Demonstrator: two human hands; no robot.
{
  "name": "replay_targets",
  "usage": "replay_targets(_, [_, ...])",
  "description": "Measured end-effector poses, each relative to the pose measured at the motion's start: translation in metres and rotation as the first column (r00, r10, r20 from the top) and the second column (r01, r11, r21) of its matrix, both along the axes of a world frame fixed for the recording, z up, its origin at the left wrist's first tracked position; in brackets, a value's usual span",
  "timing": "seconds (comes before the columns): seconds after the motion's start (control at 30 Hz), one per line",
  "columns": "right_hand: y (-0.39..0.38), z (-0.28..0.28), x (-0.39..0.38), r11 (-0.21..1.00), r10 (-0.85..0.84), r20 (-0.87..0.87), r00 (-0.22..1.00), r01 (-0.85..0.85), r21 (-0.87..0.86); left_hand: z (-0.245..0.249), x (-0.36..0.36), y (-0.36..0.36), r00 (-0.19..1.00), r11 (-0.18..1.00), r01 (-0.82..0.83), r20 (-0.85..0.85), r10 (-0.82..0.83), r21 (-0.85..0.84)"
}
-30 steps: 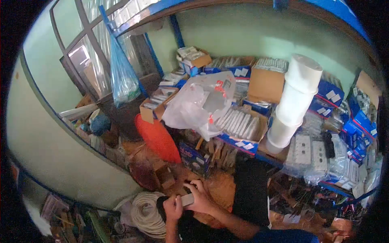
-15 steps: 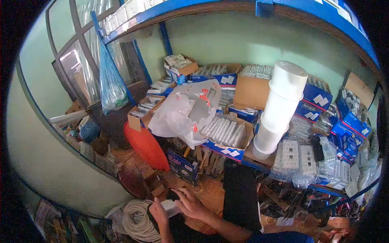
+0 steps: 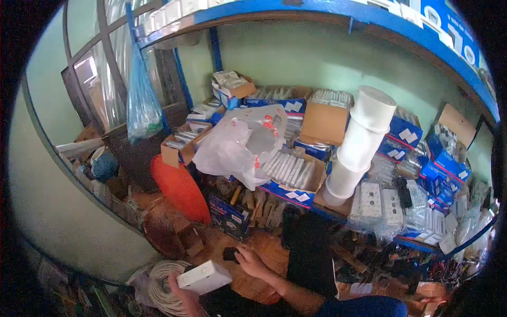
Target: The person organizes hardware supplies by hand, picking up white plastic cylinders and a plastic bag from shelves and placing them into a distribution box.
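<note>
My left hand (image 3: 181, 292) grips a white rectangular electrical box (image 3: 205, 277) by its left end. Faint round marks show on the box's long side, and it is tilted over my lap. To the right of it, my right hand (image 3: 253, 264) has its fingers closed on a small black object (image 3: 231, 254), whose kind I cannot make out. The two hands are apart. Just behind my left hand lies a coil of pale cable (image 3: 161, 282) on the floor.
A blue-edged shelf holds boxes of packaged parts (image 3: 293, 170), a white plastic bag (image 3: 227, 145), a stack of white round containers (image 3: 359, 145) and wrapped switch plates (image 3: 369, 201). A red rounded object (image 3: 179, 190) leans below. A blue bag (image 3: 143, 108) hangs left.
My left hand has moved down and left with the white box, turning it so its long side shows. My right hand has drawn away from the box with the black object.
</note>
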State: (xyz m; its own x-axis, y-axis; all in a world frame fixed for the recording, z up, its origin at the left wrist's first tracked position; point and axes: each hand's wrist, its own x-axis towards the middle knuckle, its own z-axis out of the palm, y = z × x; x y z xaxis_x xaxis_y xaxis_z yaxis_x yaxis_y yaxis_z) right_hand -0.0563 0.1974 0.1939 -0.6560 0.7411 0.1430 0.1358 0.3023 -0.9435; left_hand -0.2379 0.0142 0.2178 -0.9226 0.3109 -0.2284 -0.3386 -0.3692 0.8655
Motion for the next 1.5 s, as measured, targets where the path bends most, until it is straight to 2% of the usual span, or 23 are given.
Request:
replay_targets(0.07, [-0.011,0.003,-0.009,0.959,0.053,-0.046,0.998,-0.064,-0.277,0.007,-0.004,-0.008,0.958,0.958,0.275,0.061,-0.28,0.078])
replay_targets(0.1, [-0.012,-0.039,-0.026,0.885,0.173,-0.194,0.966,-0.239,-0.399,0.038,0.01,-0.004,0.904,0.905,0.426,-0.038,-0.426,-0.016])
replay_targets(0.2, [-0.037,-0.014,-0.029,0.6,0.403,-0.343,0.849,-0.528,-0.602,0.011,0.034,0.003,0.815,0.706,0.521,0.035,-0.578,-0.48])
replay_targets(0.23, [-0.041,0.006,-0.025,0.777,0.506,-0.282,0.815,-0.573,-0.261,-0.012,0.035,0.004,0.765,0.597,0.564,0.09,-0.638,-0.57])
replay_targets(0.27, [-0.046,0.025,-0.022,0.813,0.582,-0.184,0.792,-0.569,0.119,-0.024,0.038,0.003,0.709,0.47,0.598,0.154,-0.688,-0.649])
replay_targets(0.33, [-0.056,0.046,-0.016,0.84,0.531,0.021,0.847,-0.523,-0.145,0.021,0.061,0.019,0.845,0.408,0.478,0.282,-0.454,-0.778])
replay_targets(0.37, [-0.051,0.065,-0.004,0.822,0.545,0.097,0.833,-0.507,-0.261,0.012,0.059,0.018,0.849,0.544,0.498,0.251,-0.465,-0.676])
replay_targets(0.43, [-0.042,0.07,0.007,0.839,0.521,0.103,0.847,-0.486,-0.244,0.022,0.057,0.02,0.872,0.724,0.487,0.214,-0.441,-0.489])
replay_targets(0.5, [-0.034,0.051,0.015,0.89,0.455,-0.033,0.89,-0.456,0.003,0.016,0.041,0.024,0.899,0.893,0.397,0.285,-0.332,-0.214])
replay_targets(0.53, [-0.03,0.054,0.02,0.873,0.476,-0.046,0.878,-0.478,-0.097,0.008,0.033,0.026,0.898,0.943,0.325,0.337,-0.284,-0.069])
replay_targets(0.57, [-0.025,0.057,0.026,0.845,0.496,-0.059,0.866,-0.497,-0.199,-0.004,0.024,0.029,0.9,0.965,0.238,0.348,-0.262,0.112])
replay_targets(0.6, [-0.021,0.06,0.029,0.806,0.514,-0.073,0.854,-0.511,-0.299,-0.013,0.013,0.022,0.77,0.912,0.332,0.488,-0.41,0.243])
replay_targets(0.67, [-0.031,0.083,0.034,0.873,0.462,-0.096,0.882,-0.471,-0.124,0.038,0.024,0.028,0.726,0.833,0.321,0.447,-0.522,0.45])
replay_targets(0.77, [-0.035,0.106,0.035,0.905,0.388,-0.026,0.921,-0.376,0.199,-0.008,0.015,0.038,0.755,0.761,0.233,0.381,-0.534,0.605])
replay_targets(0.8, [-0.036,0.108,0.036,0.887,0.356,0.016,0.934,-0.343,0.309,-0.016,0.017,0.036,0.727,0.754,0.254,0.395,-0.562,0.606])
replay_targets(0.9, [-0.035,0.104,0.042,0.857,0.388,0.049,0.92,-0.38,0.347,-0.003,0.034,0.043,0.594,0.724,0.284,0.477,-0.648,0.629])
replay_targets(1.0, [-0.025,0.094,0.049,0.835,0.36,0.174,0.917,-0.4,0.378,-0.017,0.044,0.047,0.644,0.743,0.37,0.422,-0.638,0.558])
replay_targets(1.03, [-0.023,0.101,0.05,0.794,0.364,0.087,0.927,-0.358,0.492,-0.023,0.046,0.044,0.669,0.772,0.35,0.434,-0.603,0.531])
replay_targets(1.2, [-0.018,0.117,0.078,0.792,0.336,0.202,0.92,-0.392,0.468,0.029,0.071,0.049,0.67,0.831,0.5,0.498,-0.55,0.245])
replay_targets(1.23, [-0.017,0.11,0.08,0.778,0.348,0.21,0.914,-0.406,0.479,0.029,0.07,0.049,0.6,0.77,0.56,0.491,-0.631,0.305])
replay_targets(1.33, [-0.019,0.104,0.09,0.783,0.336,0.229,0.914,-0.406,0.47,0.026,0.069,0.045,0.571,0.712,0.644,0.444,-0.691,0.28])
replay_targets(1.43, [-0.014,0.107,0.099,0.822,0.289,0.214,0.933,-0.357,0.443,0.011,0.062,0.053,0.608,0.761,0.587,0.471,-0.639,0.275])
replay_targets(1.5, [-0.006,0.118,0.107,0.851,0.248,0.19,0.95,-0.307,0.426,0.011,0.059,0.063,0.732,0.838,0.51,0.416,-0.54,0.192])
